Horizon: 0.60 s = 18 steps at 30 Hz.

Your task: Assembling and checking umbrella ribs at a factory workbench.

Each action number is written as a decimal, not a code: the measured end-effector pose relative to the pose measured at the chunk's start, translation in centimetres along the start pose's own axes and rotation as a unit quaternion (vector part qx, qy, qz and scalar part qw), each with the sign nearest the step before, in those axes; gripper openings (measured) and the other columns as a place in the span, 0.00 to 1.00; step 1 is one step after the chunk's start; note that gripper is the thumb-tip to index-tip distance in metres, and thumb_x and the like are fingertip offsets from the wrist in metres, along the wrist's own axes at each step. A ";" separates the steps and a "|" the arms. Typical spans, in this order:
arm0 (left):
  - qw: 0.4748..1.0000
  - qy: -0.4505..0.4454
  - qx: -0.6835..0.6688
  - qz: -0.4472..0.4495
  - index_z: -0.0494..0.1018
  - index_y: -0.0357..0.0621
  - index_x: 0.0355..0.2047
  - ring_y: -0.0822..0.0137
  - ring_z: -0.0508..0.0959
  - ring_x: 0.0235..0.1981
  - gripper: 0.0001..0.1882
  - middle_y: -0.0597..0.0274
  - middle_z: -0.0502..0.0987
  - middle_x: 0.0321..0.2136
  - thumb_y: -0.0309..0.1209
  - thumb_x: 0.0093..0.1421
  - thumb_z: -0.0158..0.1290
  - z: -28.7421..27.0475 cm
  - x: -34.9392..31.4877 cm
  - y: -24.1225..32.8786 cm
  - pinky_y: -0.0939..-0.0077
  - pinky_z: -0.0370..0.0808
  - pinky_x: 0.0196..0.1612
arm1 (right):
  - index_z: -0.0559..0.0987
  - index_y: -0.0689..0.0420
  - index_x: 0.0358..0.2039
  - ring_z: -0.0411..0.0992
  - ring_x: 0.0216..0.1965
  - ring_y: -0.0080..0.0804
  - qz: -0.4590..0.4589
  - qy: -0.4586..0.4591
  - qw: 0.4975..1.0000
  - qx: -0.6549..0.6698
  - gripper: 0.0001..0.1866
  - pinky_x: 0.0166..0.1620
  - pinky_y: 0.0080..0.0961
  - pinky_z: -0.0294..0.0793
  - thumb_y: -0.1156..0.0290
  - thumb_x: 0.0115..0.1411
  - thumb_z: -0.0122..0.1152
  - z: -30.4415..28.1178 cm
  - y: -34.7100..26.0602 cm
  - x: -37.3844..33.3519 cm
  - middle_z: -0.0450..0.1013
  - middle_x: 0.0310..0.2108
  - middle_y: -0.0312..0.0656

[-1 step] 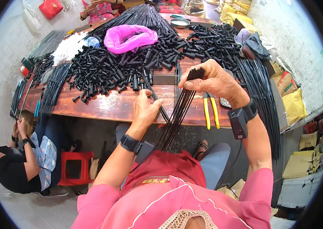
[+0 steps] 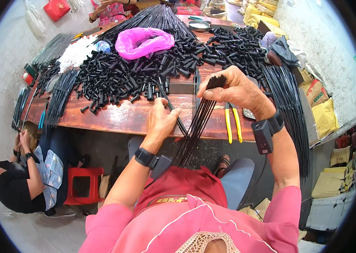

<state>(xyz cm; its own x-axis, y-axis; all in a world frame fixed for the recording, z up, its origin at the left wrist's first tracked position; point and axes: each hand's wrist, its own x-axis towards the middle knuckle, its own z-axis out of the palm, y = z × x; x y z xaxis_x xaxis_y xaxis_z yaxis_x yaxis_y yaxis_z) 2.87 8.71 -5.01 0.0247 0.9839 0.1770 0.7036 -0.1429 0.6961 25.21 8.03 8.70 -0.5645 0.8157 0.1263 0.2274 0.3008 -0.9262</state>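
My right hand (image 2: 232,86) is closed round the upper part of a bundle of thin black rods (image 2: 199,116), which slants down over the table's front edge towards my lap. My left hand (image 2: 162,120) is to the left of the bundle, its fingers pinched on a slim black rod (image 2: 176,119) that slopes down to the right. Behind both hands lies a wide heap of short black tubular pieces (image 2: 119,74), a few standing upright near my left fingers. Pliers with yellow handles (image 2: 232,122) lie at the table edge by my right wrist.
A pink plastic bag (image 2: 142,42) sits on the heap. Long black rods lie at the back (image 2: 157,21), the left (image 2: 61,95) and the right edge (image 2: 285,109) of the wooden table (image 2: 115,119). At left, a seated co-worker (image 2: 22,177) is beside a red stool (image 2: 83,173). A round tin (image 2: 199,25) stands behind.
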 end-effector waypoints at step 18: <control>0.983 0.176 -0.043 0.007 0.57 0.40 0.58 0.45 0.80 0.31 0.35 0.40 0.78 0.28 0.21 0.46 0.51 1.8 1.8 1.4 0.56 0.74 0.36 | 0.83 0.61 0.33 0.67 0.28 0.11 -0.062 -0.024 0.998 0.010 0.11 0.34 0.17 0.70 0.65 0.58 0.66 -0.1 -0.3 -0.2 0.75 0.24 0.27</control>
<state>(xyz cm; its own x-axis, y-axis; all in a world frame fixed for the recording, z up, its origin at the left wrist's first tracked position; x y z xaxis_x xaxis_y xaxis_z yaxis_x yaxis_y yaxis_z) 5.20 10.48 -4.93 -0.2246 0.8856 0.4065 0.6412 -0.1798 0.7460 25.34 7.83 9.03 -0.6244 0.7483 0.2241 0.1377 0.3879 -0.9114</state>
